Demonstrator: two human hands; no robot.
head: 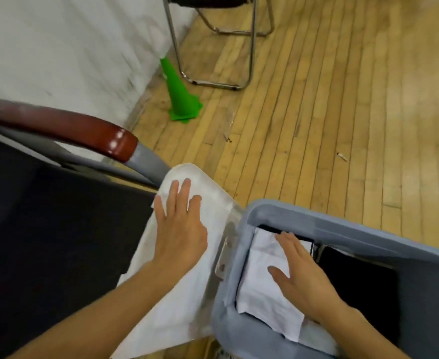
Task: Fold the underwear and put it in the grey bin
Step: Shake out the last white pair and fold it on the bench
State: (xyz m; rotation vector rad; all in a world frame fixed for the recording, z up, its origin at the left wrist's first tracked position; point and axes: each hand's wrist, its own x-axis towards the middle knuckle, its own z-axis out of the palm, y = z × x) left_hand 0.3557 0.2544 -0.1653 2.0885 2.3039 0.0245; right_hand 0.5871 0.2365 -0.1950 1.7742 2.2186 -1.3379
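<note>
Nearest the camera, two bare forearms reach forward from the lower edge of the view. The right hand [301, 278] is down inside the grey bin [368, 237], lying flat on a folded white piece of underwear [262, 288] that sits against the bin's left inner wall; its fingers [288, 242] are straight and slightly spread, pressing on the cloth rather than curling round it, with the thumb out to the left on the fabric. Beside that white piece, toward the right of the bin, the interior is dark, and whether that is black clothing or shadow cannot be told. The bin is tilted in the view, and its pale grey-blue rim runs from the lower middle up to the right edge. Just left of the bin, the left hand [179, 229] rests palm down on a white cloth [208, 200] spread over the corner of a counter; its fingers are extended and a little apart, holding nothing. A small pale tag or clip shows at the cloth's edge beside the bin wall, too blurred to name. Left of the cloth is a dark chair seat [58, 229] with a reddish-brown armrest [65, 128] on a grey metal frame. Farther off lies a wooden plank floor [342, 112], with a green cone [181, 99] standing beside a white draped surface [58, 47]. At the top stand the chrome legs of a second chair [250, 47].
</note>
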